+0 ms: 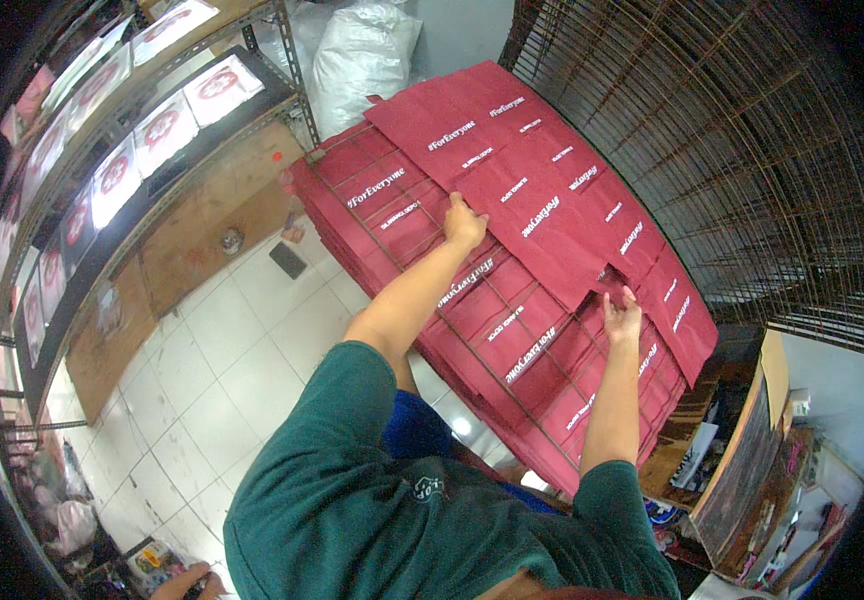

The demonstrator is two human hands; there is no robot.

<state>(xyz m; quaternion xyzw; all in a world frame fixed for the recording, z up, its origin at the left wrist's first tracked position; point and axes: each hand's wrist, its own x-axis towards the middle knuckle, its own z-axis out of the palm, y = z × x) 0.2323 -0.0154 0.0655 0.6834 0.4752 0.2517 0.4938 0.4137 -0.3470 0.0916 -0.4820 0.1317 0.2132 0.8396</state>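
Red flat fabric bags (pixel 542 230) with white print lie across a wire drying rack (pixel 472 350), overlapping in rows. Beneath the wires, more of these red pieces are stacked in layers. My left hand (pixel 465 222) is closed on the near edge of a red bag around the middle of the rack. Farther right, my right hand (pixel 622 315) is raised with its thumb and fingers apart, close to a notched corner of the bags. I cannot make out anything between those fingers.
Many rusty wire racks (pixel 712 130) tilt up behind the bags. At left, a metal shelf (pixel 242 110) carries white printed sheets. White sacks (pixel 362 60) stand at the back. A wooden cabinet (pixel 752 470) is at right. Part of another person's arm (pixel 187 582) shows at lower left.
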